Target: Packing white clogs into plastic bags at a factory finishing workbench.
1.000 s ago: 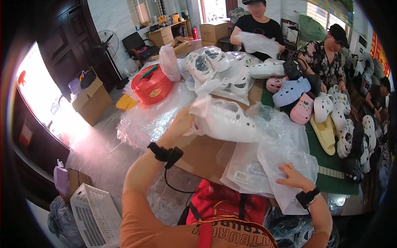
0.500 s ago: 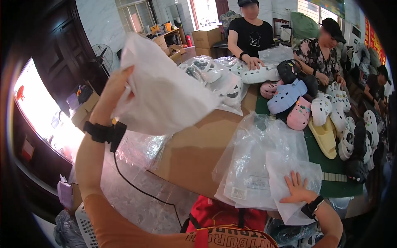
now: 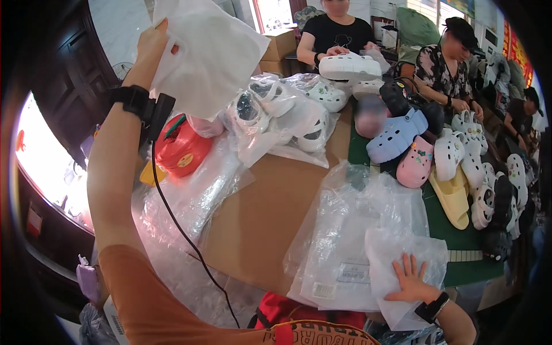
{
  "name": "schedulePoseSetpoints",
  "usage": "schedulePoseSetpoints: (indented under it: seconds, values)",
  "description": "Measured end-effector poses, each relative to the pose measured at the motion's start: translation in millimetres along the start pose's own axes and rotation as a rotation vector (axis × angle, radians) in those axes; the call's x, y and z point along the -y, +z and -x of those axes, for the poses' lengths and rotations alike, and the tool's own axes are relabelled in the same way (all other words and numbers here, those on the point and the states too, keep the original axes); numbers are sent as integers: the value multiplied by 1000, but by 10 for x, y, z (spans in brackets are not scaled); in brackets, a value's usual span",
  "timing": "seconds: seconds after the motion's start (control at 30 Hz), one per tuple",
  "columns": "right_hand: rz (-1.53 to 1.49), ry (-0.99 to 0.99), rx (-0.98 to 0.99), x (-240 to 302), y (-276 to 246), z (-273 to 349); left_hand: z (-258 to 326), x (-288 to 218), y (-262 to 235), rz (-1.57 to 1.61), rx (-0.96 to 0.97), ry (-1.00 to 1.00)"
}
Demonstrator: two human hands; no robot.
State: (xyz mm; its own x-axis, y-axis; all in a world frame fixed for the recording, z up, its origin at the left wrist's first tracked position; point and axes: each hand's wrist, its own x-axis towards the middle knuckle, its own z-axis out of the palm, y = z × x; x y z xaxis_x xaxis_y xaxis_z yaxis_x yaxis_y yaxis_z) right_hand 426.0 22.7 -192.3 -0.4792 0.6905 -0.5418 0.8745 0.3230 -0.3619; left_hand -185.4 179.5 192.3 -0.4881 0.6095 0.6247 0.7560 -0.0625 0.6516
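My left hand (image 3: 150, 41) is raised high at the upper left and grips a white bag (image 3: 210, 54) that looks filled, by its edge. My right hand (image 3: 409, 280) lies flat with fingers spread on a stack of clear plastic bags (image 3: 356, 241) at the near right of the brown cardboard-covered table (image 3: 270, 213). Both wrists wear black bands; a black cable (image 3: 178, 224) hangs from the left one. Bagged white clogs (image 3: 287, 112) lie in a heap at the far middle of the table.
Loose clogs in blue (image 3: 394, 135), pink (image 3: 415, 164), yellow (image 3: 451, 195) and white cover a green mat (image 3: 454, 230) on the right. A red round container (image 3: 181, 150) sits at left on crumpled plastic. Two people sit opposite; one holds a white clog (image 3: 348, 65).
My left hand has lifted the bagged item off the table and up to the upper left. My right hand has stayed pressed on the stack of clear bags.
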Motion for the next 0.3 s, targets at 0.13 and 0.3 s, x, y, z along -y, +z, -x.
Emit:
schedulePoseSetpoints:
  seconds: [0.13,0.3]
  values:
    - [-41,-25,-17,-74,68,-7,-345,133,465,-327,-159,196]
    - [-91,-21,24,-104,75,-58,-592,106,1148,-484,-486,325]
